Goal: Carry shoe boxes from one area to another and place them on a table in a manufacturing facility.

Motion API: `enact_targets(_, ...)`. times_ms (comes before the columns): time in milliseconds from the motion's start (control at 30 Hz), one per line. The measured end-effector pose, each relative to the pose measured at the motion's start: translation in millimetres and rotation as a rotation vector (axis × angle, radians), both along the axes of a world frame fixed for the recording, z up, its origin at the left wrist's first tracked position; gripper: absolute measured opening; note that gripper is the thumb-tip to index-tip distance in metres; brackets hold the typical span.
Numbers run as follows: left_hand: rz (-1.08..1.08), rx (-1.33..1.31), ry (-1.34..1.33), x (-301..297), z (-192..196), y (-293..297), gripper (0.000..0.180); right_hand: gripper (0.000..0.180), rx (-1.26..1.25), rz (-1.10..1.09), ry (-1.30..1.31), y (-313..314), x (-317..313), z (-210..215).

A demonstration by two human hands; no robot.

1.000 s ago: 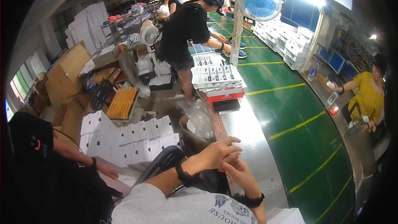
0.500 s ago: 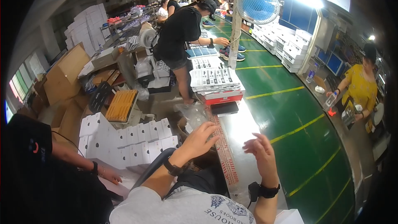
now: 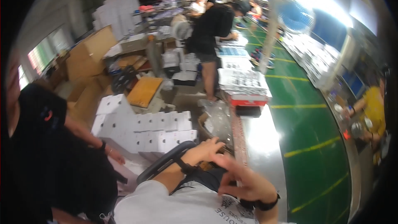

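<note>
Both hands raised low over the near end of the long shiny metal counter (image 3: 265, 141), close to the chest in its white printed shirt (image 3: 182, 205). Left hand (image 3: 206, 150) with a dark wrist strap, fingers spread and loose, stretched toward the near left edge of the counter, just above the clear crumpled plastic bag (image 3: 218, 120) lying there; touching it or not, cannot tell. Right hand (image 3: 244, 181), also strapped at the wrist, blurred, fingers curled with thumb and forefinger drawn toward each other, hovering over the near end; anything pinched between them, cannot tell. Hands apart, the right nearer the body. Along the left edge of the counter, a narrow brown perforated strip (image 3: 239, 135) running away from the hands. Farther up the counter, a red flat tray (image 3: 248, 100) with a dark block in front, then white sheets of printed cards (image 3: 243, 79) stacked beyond it. Off the left edge, on a lower surface, rows of white square cardboard boxes (image 3: 141, 128), and past them brown corrugated cartons (image 3: 89, 52). Beside on the left, a person in a black shirt (image 3: 49, 157) with an arm reaching toward the white boxes. At the far end, another person in black (image 3: 211, 29) bent over the counter.
</note>
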State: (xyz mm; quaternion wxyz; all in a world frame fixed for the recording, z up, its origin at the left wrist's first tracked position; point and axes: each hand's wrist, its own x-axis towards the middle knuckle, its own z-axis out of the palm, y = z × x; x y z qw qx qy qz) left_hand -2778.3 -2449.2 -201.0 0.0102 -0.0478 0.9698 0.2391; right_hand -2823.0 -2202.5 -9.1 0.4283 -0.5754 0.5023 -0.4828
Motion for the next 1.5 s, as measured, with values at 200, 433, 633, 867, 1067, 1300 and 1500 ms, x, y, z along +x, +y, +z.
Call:
enact_targets(200, 0.094, 0.038, -0.027, 10, 5, 2, 0.061, 0.048, 0.015, -0.006, -0.268, 26, 2, -4)
enact_targets(433, 0.251, -0.114, -0.080, 35, -7, -24, 0.061, 0.046, 0.253, -0.683, -0.102, 67, -132, -195)
enact_targets(633, 0.492, -0.134, -0.018, 22, -56, -64, 0.056, 0.040, 0.209, -1.344, 0.016, 190, -213, -340)
enact_targets(867, 0.207, -0.150, -0.351, -1, -74, -88, 0.065, 0.027, 0.112, -1.953, -0.034, 249, -187, -385)
enact_targets(1067, -0.051, -0.118, -0.394, 7, -68, -107, 0.055, 0.015, 0.108, -2.050, 0.374, 182, -145, -302)
enact_targets(1300, -0.269, -0.152, -0.435, -3, -66, -105, 0.052, 0.008, 0.047, -2.077, 0.291, 192, -141, -302)
enact_targets(1500, -0.459, -0.269, -0.413, -4, -60, -109, 0.051, 0.008, 0.061, -2.066, 0.328, 187, -140, -294)
